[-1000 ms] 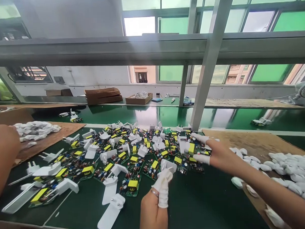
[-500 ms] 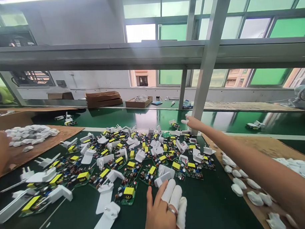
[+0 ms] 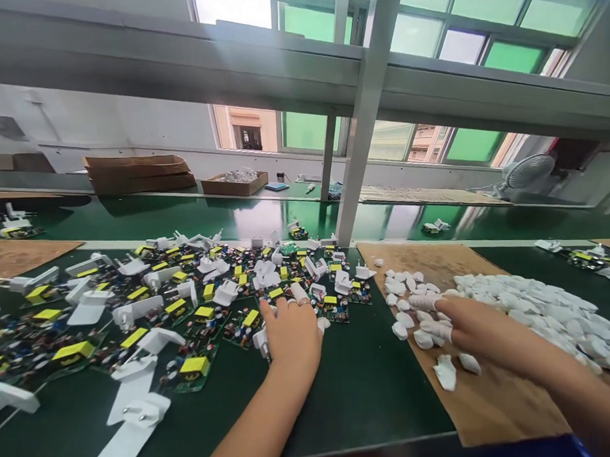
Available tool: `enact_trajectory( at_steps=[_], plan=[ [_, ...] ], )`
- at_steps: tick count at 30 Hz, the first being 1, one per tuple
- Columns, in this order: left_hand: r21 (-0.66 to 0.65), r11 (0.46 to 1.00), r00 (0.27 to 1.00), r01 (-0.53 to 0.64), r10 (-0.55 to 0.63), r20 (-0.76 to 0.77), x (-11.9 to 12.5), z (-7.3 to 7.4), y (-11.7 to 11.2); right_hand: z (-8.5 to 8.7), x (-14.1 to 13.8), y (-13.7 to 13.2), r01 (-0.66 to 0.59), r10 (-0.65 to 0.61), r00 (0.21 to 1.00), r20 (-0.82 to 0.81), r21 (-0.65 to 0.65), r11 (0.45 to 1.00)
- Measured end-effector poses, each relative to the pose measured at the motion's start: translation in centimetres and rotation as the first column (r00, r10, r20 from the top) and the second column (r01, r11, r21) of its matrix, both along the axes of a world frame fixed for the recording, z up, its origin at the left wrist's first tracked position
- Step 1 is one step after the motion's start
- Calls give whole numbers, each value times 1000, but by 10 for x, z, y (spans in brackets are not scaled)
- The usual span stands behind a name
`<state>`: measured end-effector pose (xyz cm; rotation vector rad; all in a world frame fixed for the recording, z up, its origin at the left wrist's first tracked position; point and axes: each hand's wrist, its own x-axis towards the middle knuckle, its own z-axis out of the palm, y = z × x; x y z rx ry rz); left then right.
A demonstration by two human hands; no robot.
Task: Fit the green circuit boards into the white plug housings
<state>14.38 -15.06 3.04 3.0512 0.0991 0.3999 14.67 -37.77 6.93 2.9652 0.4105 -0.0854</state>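
My left hand [image 3: 293, 332], with white finger cots on some fingers, lies over the near right edge of a spread of circuit boards [image 3: 197, 369] with yellow transformers. Its fingers are apart and bent down, partly hiding a white plug housing [image 3: 261, 343]. Whether they touch it, I cannot tell. My right hand [image 3: 453, 316] reaches down among small white lumps [image 3: 399, 330] on brown cardboard. Its two finger-cotted digits are spread apart, with lumps around and beneath them; nothing shows gripped.
White plug housings [image 3: 146, 411] lie among the boards. A larger heap of white lumps [image 3: 543, 313] covers the cardboard sheet [image 3: 511, 408] at right. A slanted metal post [image 3: 364, 120] rises behind the boards. Cardboard boxes [image 3: 138, 174] and a fan [image 3: 528, 171] stand at the back.
My right hand has drawn back from the far belt by the post to the white lumps. My left hand has moved forward onto the boards. The view has turned right.
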Motion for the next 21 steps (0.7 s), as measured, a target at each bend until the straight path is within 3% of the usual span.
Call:
enact_trajectory(
  at_steps=[4,6,7,8,9,11,12,13,14,15,16,17,19,21],
  plan=[
    [-34,999,1000,-18,18,-11,-21,11,12,-24,2,10,-158,161,986,31,-72,985],
    [-242,968,998,-65,68,4,-34,14,22,-35,6,13,-234,238,970,51,-82,969],
    [-420,903,994,-85,104,22,-39,14,27,-40,9,13,-260,265,962,64,-81,962],
    [-621,777,987,-98,156,40,-43,14,32,-45,12,12,-277,283,956,81,-75,958],
    [-807,584,979,-88,201,38,-47,14,37,-49,14,10,-289,294,950,103,-63,955],
    [-997,57,980,-44,195,-32,-53,14,43,-54,16,6,-300,300,941,156,-22,954],
    [-976,-212,989,-44,129,-73,-55,14,45,-54,16,4,-302,298,939,175,-4,953],
    [-896,-439,995,-69,29,-90,-58,14,45,-53,14,3,-306,294,935,199,33,951],
    [-787,-608,994,-108,-83,-73,-61,14,44,-50,10,4,-318,286,928,238,107,942],
    [-681,-717,984,-149,-173,-32,-63,13,42,-47,4,6,-333,268,921,281,215,918],
    [-596,-782,973,-183,-229,3,-65,11,39,-42,-3,11,-355,244,913,326,347,868],
    [-542,-814,965,-209,-263,23,-66,9,35,-38,-11,17,-383,209,904,373,488,784],
    [-515,-825,962,-235,-274,1,-65,2,25,-31,-29,34,-436,188,893,409,679,591],
    [-610,-764,971,-213,-235,-45,-63,-4,15,-28,-44,54,-443,231,896,378,751,489]
  ],
)
